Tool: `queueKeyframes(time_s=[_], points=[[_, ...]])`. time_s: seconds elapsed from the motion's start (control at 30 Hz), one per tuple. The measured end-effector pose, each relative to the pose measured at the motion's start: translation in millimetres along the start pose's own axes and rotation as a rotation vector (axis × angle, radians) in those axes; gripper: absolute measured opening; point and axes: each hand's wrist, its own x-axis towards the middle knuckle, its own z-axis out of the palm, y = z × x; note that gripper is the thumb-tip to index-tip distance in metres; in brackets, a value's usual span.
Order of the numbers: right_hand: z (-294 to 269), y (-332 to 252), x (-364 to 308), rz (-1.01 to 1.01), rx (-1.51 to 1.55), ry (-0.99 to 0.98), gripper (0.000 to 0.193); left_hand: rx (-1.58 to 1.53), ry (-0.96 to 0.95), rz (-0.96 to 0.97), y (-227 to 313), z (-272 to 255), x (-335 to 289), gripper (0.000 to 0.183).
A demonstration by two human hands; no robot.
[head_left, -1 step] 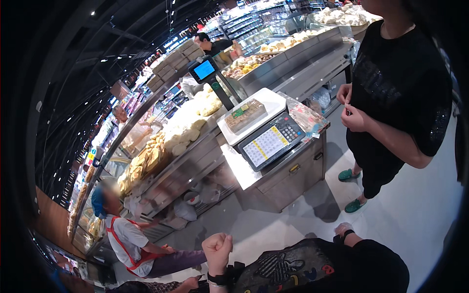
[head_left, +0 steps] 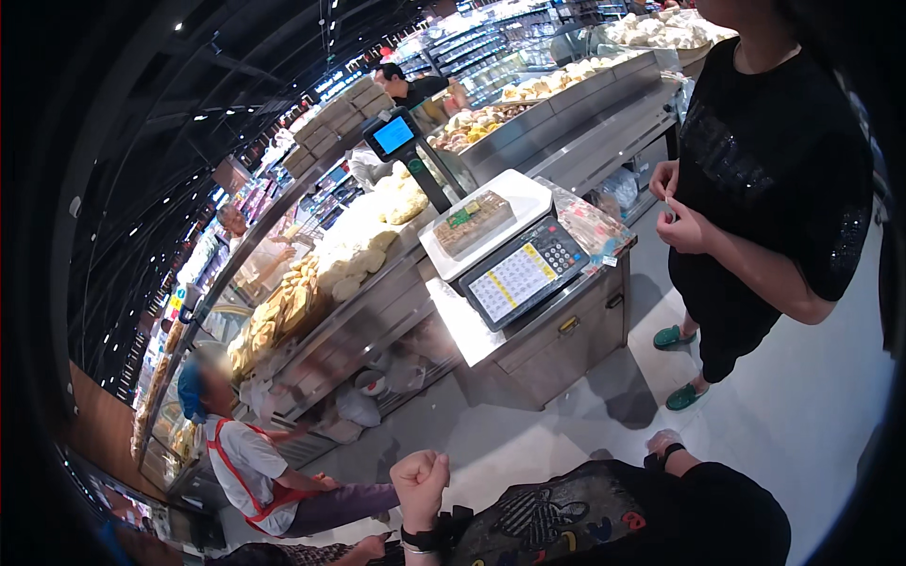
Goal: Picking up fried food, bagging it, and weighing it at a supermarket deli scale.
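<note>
Low in the picture, my left hand (head_left: 420,479) is raised in a closed fist in front of my black printed shirt (head_left: 557,514), with nothing seen in it and a dark band at the wrist. Further right, my right hand (head_left: 666,442) is held out past the shirt, a black band on its wrist; its fingers are too small and blurred to read. Neither hand touches anything. Ahead of both stands a weighing scale (head_left: 514,278) with a keypad and a blue-lit display (head_left: 394,136) on a post. A clear packed box of food (head_left: 474,224) lies on its pan.
The scale stands on a metal cabinet (head_left: 566,354). Behind runs a counter (head_left: 363,330) heaped with pale dough-like food. At right stands a person in black (head_left: 764,170), hands together. A worker with a red apron (head_left: 255,472) is at lower left. Clear bags (head_left: 590,217) lie beside the scale.
</note>
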Motion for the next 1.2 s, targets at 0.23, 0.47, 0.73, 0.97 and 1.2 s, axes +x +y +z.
queueKeyframes(time_s=[0.23,0.47,0.73,0.97,1.2], points=[[-19.0,-12.5,-20.1,0.194,0.233,0.02,0.029,-0.002,-0.001,-0.007,5.7,2.2,-3.1,0.047],[-0.3,-10.9,-16.5,0.118,0.119,-0.045,0.03,-0.01,-0.043,0.011,6.9,1.5,-5.3,0.046],[8.0,-18.1,-17.9,0.154,0.166,-0.047,0.029,-0.037,-0.013,-0.022,5.7,-5.1,-17.6,0.046],[-17.2,9.6,-31.6,0.062,-0.018,-0.028,0.027,-0.086,0.1,0.028,1.9,7.9,-39.2,0.045],[-3.2,85.5,24.4,-0.077,-0.106,0.035,0.027,0.212,0.328,-0.058,27.0,63.1,-96.4,0.033]])
